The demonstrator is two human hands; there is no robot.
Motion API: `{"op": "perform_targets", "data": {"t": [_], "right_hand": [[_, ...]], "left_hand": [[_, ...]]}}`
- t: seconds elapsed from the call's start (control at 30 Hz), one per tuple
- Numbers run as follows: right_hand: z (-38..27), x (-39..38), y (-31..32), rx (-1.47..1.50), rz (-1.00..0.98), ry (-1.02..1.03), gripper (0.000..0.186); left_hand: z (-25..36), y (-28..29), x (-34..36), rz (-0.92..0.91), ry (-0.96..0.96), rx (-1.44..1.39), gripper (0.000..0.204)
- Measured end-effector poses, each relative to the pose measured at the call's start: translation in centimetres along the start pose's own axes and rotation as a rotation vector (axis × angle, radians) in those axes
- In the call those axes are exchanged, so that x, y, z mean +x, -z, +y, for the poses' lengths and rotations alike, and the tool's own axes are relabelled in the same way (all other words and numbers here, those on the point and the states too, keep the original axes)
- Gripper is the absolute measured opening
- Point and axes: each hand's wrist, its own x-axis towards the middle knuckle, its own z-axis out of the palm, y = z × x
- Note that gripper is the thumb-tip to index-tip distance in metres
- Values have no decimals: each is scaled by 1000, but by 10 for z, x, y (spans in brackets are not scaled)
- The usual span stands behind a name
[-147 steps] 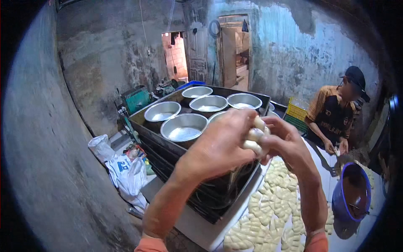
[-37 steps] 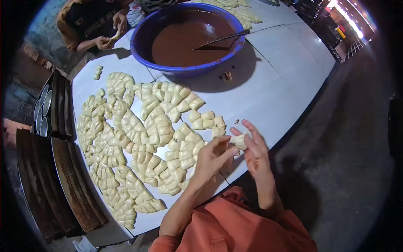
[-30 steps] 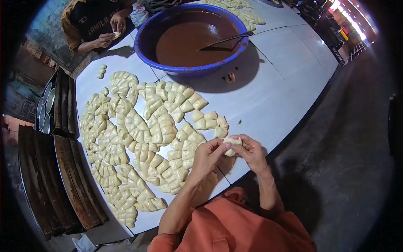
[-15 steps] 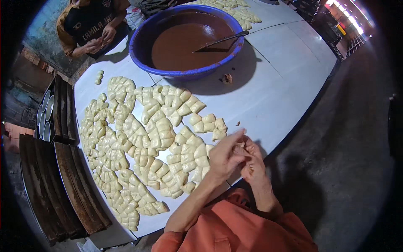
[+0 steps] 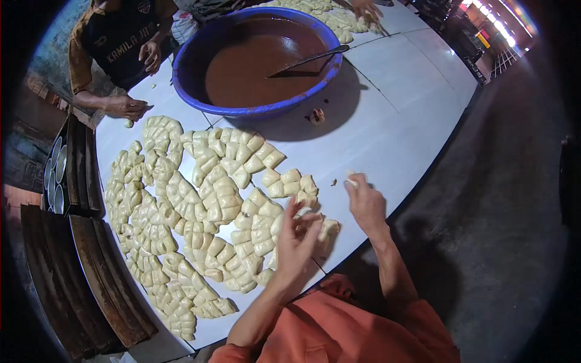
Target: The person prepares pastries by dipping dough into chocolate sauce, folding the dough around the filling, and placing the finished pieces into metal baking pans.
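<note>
My left hand [image 5: 296, 236] hovers over the near right end of the dough with its fingers spread, and I see nothing held in it. Beside its fingertips lie a small cluster of dough pieces [image 5: 290, 183] and a loose dough piece [image 5: 328, 228]. My right hand [image 5: 369, 206], over the bare tabletop to the right, pinches a small whitish bit of dough [image 5: 352, 179] between thumb and fingers. Pale, glossy slabs of scored dough [image 5: 215, 196] cover much of the white table [image 5: 399, 121] to my left.
A blue basin [image 5: 260, 111] of brown liquid stands at the far side, a long-handled ladle [image 5: 308, 62] resting in it. Across the table, a person's hand [image 5: 126, 107] touches the tabletop; another person's hand [image 5: 366, 8] shows farther back. Dark trays [image 5: 109, 272] flank the left edge.
My hands have separated: the left went back toward the dough, the right stays near the table's right edge. The co-worker's hands parted, one reaching down; another person's hand appeared at the back.
</note>
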Motion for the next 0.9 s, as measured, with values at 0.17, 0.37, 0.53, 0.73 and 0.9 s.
{"op": "perform_targets", "data": {"t": [0.17,0.37,0.53,0.73,0.9], "right_hand": [[-4,-1,-13,-162,-244,244,19],[-20,64,36,1104,-396,-462,18],[-111,162,51,1220,-341,-196,13],[-166,264,-30,210,-642,435,29],[-154,282,-92,-247,-864,557,33]], "left_hand": [[44,50,-4,145,-150,210,57],[40,95,-17,234,-125,215,39],[46,110,-26,304,-92,109,34],[48,122,-32,377,-106,110,32],[46,130,-32,371,-114,101,30]]}}
